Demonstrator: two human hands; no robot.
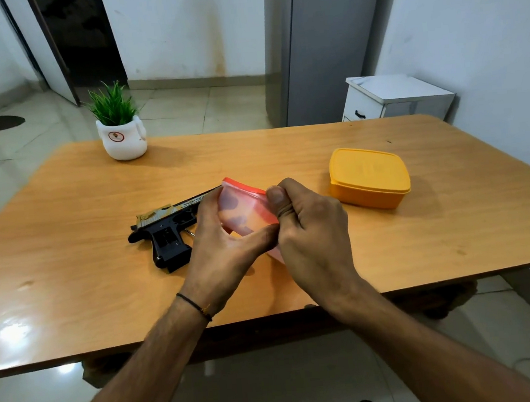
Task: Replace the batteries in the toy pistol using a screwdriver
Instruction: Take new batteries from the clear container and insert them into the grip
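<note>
We find both hands raised just above the middle of the table (69, 250), closed around a small translucent pink tub (242, 209) with a red-orange rim. The left grip (226, 246) cups the tub from its nine o'clock side, fingers wrapped behind the wall and thumb lying along the near edge. The right grip (311, 229) pinches the three o'clock corner, thumb pressed on the rim and the other fingers curled beneath. We cannot tell what the tub contains, as the dark patches showing through the wall look like fingers. The toy pistol (166, 222) lies flat on the table at nine o'clock from the hands, untouched, its barrel running under the tub and its black handle pointing towards us. A recess shows in that handle, which we take to be the battery bay. A thin metal tip pokes out beside the handle, but we cannot say whether it is the screwdriver. A closed yellow box (369, 177) sits at two o'clock, and a potted plant (122, 139) at eleven o'clock near the far edge. We judge the step in hand to be working the tub's lid, probably to reach batteries. The next move calls for the left grip to brace the body while the right thumb levers the corner, with the tub kept level so nothing spills.
</note>
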